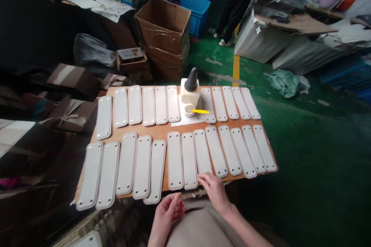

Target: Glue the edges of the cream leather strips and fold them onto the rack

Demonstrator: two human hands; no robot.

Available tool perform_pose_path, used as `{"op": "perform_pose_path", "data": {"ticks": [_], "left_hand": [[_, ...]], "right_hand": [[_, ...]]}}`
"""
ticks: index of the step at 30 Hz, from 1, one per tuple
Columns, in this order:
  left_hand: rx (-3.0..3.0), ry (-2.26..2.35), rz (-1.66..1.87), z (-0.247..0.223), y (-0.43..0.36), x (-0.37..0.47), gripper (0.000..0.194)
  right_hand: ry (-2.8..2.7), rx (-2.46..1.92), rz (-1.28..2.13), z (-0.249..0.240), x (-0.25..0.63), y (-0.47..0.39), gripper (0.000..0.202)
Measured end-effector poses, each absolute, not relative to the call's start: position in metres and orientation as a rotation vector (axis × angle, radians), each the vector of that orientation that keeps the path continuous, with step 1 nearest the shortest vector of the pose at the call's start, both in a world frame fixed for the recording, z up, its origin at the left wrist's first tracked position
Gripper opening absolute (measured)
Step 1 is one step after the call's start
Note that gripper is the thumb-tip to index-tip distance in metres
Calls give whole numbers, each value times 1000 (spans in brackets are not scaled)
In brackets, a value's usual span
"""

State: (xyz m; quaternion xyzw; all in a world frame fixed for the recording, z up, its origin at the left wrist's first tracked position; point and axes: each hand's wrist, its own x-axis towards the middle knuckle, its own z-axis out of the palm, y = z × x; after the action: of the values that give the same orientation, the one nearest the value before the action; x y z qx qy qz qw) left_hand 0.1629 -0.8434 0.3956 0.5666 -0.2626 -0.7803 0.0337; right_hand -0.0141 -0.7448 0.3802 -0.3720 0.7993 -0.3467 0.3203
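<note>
Pale grey strips with rounded ends and dark studs near their corners lie in two rows on a brown board (172,128). My right hand (215,192) is at the board's near edge, its fingers drawn together over the lower end of one grey strip (202,150). Whether it pinches the strip or something small cannot be made out. Just left of it is another grey strip (189,160). My left hand (169,213) hovers in front of my lap, thumb against curled fingers, contents hidden. In the back row stands a cream bottle (189,95) with a black cone top, beside a small cup with a yellow-handled tool (201,111).
Beyond the board stand a tall cardboard box (164,27) and a blue crate (199,17). A person (237,2) stands farther back on the green floor. Wrapped brown boxes (72,79) are at the left. Large pale bins (261,40) and a crumpled green bag (285,83) are at the right.
</note>
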Motion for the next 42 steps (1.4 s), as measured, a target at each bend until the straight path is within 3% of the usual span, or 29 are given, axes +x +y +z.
{"op": "perform_pose_path", "data": {"ticks": [4,8,13,19,31,38,42], "left_hand": [[1522,-1506,-2310,385,-833,137,37],[1177,-2388,-1826,390,-827,99,18],[675,-2951,-1228,386,-822,42,29],[411,-3107,-687,351,-814,1,40],[435,-3167,-443,340,-804,-10,38],[431,-3215,-420,346,-803,-15,36],[423,-3205,-430,346,-804,-16,35]], "right_hand": [[2408,-885,-779,356,-88,-699,30],[2395,-1031,-696,341,-124,-686,25],[2328,-1196,-538,335,-131,-692,23],[2318,-1329,-207,344,-134,-705,27],[2247,-1281,-56,353,-147,-738,30],[2195,-1233,-171,369,-140,-713,23],[2069,-997,-606,372,-129,-671,9]]}}
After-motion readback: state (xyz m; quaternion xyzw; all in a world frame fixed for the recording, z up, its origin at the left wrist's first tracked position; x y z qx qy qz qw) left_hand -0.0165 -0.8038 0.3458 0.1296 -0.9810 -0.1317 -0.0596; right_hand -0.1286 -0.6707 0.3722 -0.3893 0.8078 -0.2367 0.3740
